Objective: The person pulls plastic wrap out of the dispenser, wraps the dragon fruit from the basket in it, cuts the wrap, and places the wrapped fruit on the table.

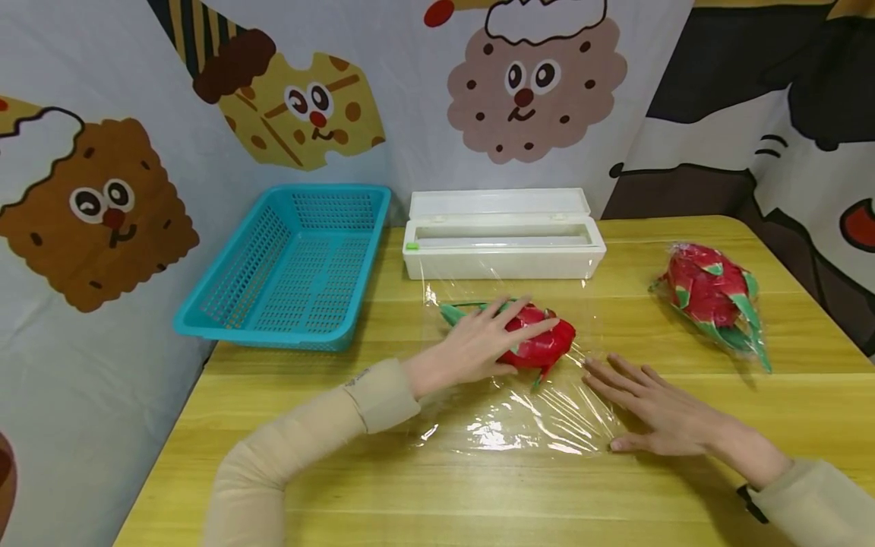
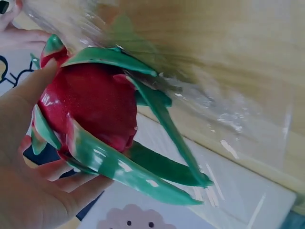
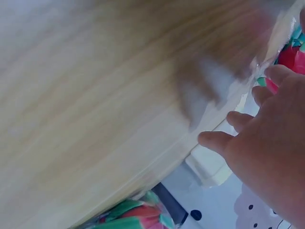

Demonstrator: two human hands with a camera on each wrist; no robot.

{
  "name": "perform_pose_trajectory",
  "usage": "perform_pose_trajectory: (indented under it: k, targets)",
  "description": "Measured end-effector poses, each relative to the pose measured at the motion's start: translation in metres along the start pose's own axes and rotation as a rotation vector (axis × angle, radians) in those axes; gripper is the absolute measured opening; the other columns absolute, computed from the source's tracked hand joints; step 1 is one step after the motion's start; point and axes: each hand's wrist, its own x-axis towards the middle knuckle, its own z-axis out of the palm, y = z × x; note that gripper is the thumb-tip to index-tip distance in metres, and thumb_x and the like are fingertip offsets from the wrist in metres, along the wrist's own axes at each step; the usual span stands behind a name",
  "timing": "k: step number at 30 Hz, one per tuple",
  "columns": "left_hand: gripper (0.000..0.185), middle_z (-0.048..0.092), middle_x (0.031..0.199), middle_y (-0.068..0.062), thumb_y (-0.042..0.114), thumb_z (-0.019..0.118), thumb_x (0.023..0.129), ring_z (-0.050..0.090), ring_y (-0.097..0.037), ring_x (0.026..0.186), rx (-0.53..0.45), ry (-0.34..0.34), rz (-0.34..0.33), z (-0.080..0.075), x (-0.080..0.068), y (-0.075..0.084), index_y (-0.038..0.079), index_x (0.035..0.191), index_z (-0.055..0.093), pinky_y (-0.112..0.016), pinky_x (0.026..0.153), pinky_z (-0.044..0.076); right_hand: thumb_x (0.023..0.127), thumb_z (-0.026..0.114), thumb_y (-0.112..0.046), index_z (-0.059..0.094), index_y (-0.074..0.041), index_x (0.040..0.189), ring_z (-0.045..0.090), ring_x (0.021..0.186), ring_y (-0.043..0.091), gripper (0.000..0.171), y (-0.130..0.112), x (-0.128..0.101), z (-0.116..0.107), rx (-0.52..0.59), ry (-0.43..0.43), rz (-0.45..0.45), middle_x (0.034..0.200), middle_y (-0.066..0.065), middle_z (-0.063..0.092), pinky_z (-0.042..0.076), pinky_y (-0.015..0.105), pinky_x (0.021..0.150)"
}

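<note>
A red dragon fruit (image 1: 547,346) with green scales lies on a sheet of clear cling film (image 1: 499,437) on the table. My left hand (image 1: 475,342) holds it from above, thumb on one side and fingers spread over the other, as the left wrist view shows with the dragon fruit (image 2: 90,105) in the grasp. My right hand (image 1: 666,410) is at the film's right edge, fingers extended and spread. Whether its fingertips touch the film is hard to tell. Behind the fruit stands a white cling film dispenser (image 1: 506,266), lid raised, and the film runs forward from it.
On the right of the wooden table (image 1: 328,471) lies a second dragon fruit (image 1: 711,289) wrapped in film. A blue plastic basket (image 1: 273,334) stands at the back left with nothing in it. A cartoon-printed cloth (image 1: 410,99) hangs behind the table.
</note>
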Motion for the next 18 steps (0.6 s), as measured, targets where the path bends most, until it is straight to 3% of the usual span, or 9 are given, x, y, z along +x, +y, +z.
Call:
perform_pose_trajectory:
  k: [2, 4, 5, 10, 12, 14, 18]
  targets:
    - [0.084, 0.029, 0.155, -0.012, 0.044, 0.071, 0.082, 0.038, -0.036, 0.137, -0.017, 0.026, 0.014, 0.000, -0.008, -0.003, 0.031, 0.150, 0.024, -0.047, 0.098, 0.050, 0.083, 0.064, -0.053, 0.032, -0.015, 0.149, -0.009, 0.149, 0.014, 0.083, 0.002, -0.002, 0.000, -0.019, 0.014, -0.043, 0.160, 0.004, 0.021, -0.014, 0.044, 0.118]
    - [0.076, 0.031, 0.154, -0.012, 0.037, 0.071, 0.084, 0.038, -0.037, 0.138, -0.037, 0.067, 0.039, 0.001, -0.019, -0.008, 0.027, 0.148, 0.031, -0.048, 0.104, 0.045, 0.082, 0.065, -0.052, 0.034, -0.014, 0.148, -0.012, 0.148, 0.010, 0.082, 0.005, -0.003, -0.001, -0.044, 0.030, -0.081, 0.159, 0.004, 0.023, -0.020, 0.020, 0.111]
    - [0.071, 0.034, 0.153, -0.013, 0.034, 0.071, 0.085, 0.039, -0.036, 0.137, -0.044, 0.102, 0.060, 0.002, -0.026, -0.010, 0.024, 0.146, 0.035, -0.048, 0.106, 0.044, 0.081, 0.066, -0.052, 0.036, -0.014, 0.147, -0.012, 0.148, 0.009, 0.082, 0.006, -0.003, -0.001, -0.053, 0.041, -0.098, 0.158, 0.005, 0.026, -0.020, 0.013, 0.108]
    - [0.044, 0.057, 0.133, -0.010, 0.018, 0.074, 0.082, 0.053, -0.026, 0.125, -0.140, 0.359, 0.219, 0.005, -0.060, -0.022, 0.012, 0.123, 0.059, -0.036, 0.105, 0.046, 0.076, 0.072, -0.048, 0.044, -0.012, 0.143, -0.003, 0.148, 0.001, 0.081, 0.007, 0.000, -0.008, -0.047, 0.098, -0.168, 0.149, 0.010, 0.042, -0.015, 0.010, 0.113]
    - [0.035, 0.064, 0.122, -0.007, 0.013, 0.074, 0.081, 0.059, -0.020, 0.116, -0.205, 0.402, 0.257, 0.004, -0.074, -0.025, 0.010, 0.115, 0.065, -0.029, 0.101, 0.049, 0.075, 0.075, -0.044, 0.047, -0.012, 0.140, 0.007, 0.147, -0.001, 0.078, 0.006, 0.002, -0.011, -0.026, 0.124, -0.189, 0.145, 0.011, 0.048, -0.007, 0.009, 0.115]
    - [0.030, 0.067, 0.118, -0.005, 0.011, 0.072, 0.082, 0.063, -0.017, 0.111, -0.274, 0.358, 0.264, 0.006, -0.087, -0.027, 0.009, 0.112, 0.067, -0.025, 0.096, 0.051, 0.075, 0.077, -0.040, 0.053, -0.015, 0.136, 0.023, 0.144, 0.001, 0.071, 0.005, 0.004, -0.012, 0.001, 0.144, -0.204, 0.140, 0.009, 0.053, 0.002, 0.005, 0.114]
    - [0.031, 0.062, 0.130, -0.006, 0.019, 0.066, 0.089, 0.060, -0.020, 0.120, -0.358, 0.078, 0.210, 0.011, -0.111, -0.031, 0.011, 0.119, 0.066, -0.030, 0.099, 0.050, 0.079, 0.074, -0.037, 0.060, -0.023, 0.129, 0.048, 0.132, 0.015, 0.054, 0.004, 0.008, -0.012, 0.072, 0.103, -0.264, 0.134, 0.003, 0.060, 0.009, 0.001, 0.110]
